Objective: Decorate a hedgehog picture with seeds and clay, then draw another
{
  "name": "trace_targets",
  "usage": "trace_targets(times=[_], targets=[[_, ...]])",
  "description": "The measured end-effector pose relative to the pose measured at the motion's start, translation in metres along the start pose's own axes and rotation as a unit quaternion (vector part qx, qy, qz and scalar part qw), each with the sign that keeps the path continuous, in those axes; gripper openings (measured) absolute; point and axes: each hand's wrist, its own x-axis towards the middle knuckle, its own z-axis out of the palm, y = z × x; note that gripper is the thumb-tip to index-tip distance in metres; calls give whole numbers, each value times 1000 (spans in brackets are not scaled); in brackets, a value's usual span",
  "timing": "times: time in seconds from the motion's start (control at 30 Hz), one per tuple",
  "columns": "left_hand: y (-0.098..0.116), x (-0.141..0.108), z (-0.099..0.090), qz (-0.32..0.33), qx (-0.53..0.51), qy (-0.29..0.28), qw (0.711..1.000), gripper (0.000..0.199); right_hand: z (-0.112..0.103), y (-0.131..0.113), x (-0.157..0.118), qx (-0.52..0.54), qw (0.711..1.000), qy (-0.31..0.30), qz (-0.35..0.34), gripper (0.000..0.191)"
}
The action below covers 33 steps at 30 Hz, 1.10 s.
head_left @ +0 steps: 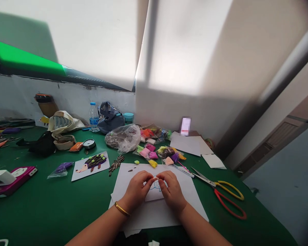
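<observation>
My left hand and my right hand rest over a small white paper with a blue line drawing. Their fingertips meet above its top edge, pinching a small pale piece whose material I cannot tell. The paper lies on larger white sheets, and my fingers hide part of the drawing. A gold bangle circles my left wrist. Just left of the sheets are dark striped seeds and a hedgehog picture made from purple clay and seeds.
Bags of coloured clay lie beyond the sheets, and a pen touches red-and-yellow-handled scissors to the right. A plastic bag of seeds, water bottle, and cloth bags stand along the wall on the green tabletop.
</observation>
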Motion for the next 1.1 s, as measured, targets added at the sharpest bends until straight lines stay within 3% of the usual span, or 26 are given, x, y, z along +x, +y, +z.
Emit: trace_targets(times=[0.3,0.7,0.93,1.1], targets=[[4,0,0,-9,2,-32,999,32,2,3,1,-3,1000,13,-2,26],[-5,0,5,-40,-34,-26,998,28,0,2,2,15,1000,-1,13,23],[-14,1,-4,-79,-2,7,997,28,1,10,2,64,994,32,78,16],[-10,-1,-21,-43,118,-108,986,32,2,14,3,71,987,1,145,9]])
